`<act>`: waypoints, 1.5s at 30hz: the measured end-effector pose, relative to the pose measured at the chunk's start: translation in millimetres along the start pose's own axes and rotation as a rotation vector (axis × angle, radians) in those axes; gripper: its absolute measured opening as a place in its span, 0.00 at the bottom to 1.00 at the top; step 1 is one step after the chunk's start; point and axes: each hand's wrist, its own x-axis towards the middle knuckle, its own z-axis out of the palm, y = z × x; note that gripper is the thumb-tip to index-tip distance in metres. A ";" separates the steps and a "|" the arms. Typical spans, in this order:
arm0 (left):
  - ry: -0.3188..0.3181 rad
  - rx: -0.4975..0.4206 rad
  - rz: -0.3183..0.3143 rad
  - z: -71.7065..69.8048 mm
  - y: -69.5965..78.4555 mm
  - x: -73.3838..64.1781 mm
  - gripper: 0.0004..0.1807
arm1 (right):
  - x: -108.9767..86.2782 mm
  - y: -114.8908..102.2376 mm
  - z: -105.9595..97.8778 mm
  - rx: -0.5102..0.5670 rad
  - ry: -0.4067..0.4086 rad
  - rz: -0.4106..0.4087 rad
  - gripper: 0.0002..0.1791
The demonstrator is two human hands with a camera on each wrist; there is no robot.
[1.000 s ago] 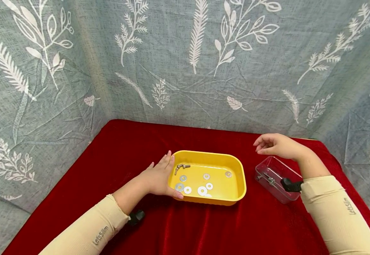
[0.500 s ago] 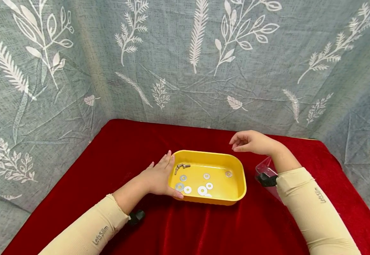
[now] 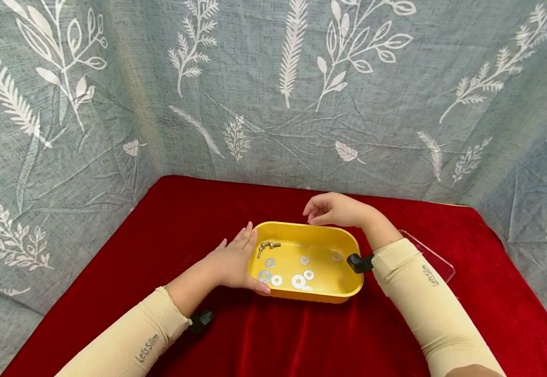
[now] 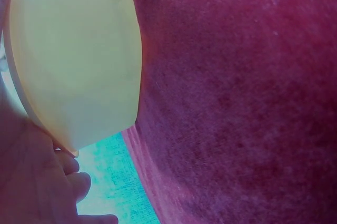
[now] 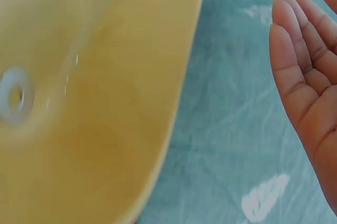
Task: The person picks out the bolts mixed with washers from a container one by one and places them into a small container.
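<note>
1. Tray (image 3: 297, 296), yellow and round-cornered, sits on red velvet cloth (image 3: 372, 335); clear plastic box (image 3: 438, 262) lies to its right, mostly behind a beige sleeve (image 3: 433, 309);
2. Left hand (image 3: 235, 264), fingers spread, braces the tray's left end; right hand (image 3: 332, 209), loosely bent and visibly empty, hangs by the far rim;
3. Washers (image 3: 294, 281) dot its floor, bolts (image 3: 275, 245) bunch far left; the step appears a reach for hardware; next move probably calls for a fingertip pinch.

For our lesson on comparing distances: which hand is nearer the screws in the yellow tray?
Left. The left hand rests against the left end of the tray, just beside the screws; the right hand is by the far rim, farther to the right.
</note>
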 end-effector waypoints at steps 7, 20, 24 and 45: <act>-0.006 -0.001 -0.002 -0.6 0.2 0.8 0.76 | 23.3 -6.4 23.7 -0.095 -0.087 -0.039 0.13; -0.009 -0.003 0.008 -1.0 0.0 0.6 0.76 | 54.6 0.1 65.6 -0.250 -0.185 0.005 0.16; -0.010 0.000 0.006 -0.4 -0.4 0.9 0.76 | 60.6 4.1 75.9 -0.318 -0.211 -0.011 0.16; -0.005 0.007 0.019 -2.2 -0.4 -2.5 0.75 | 58.4 2.9 85.5 -0.380 -0.163 0.068 0.08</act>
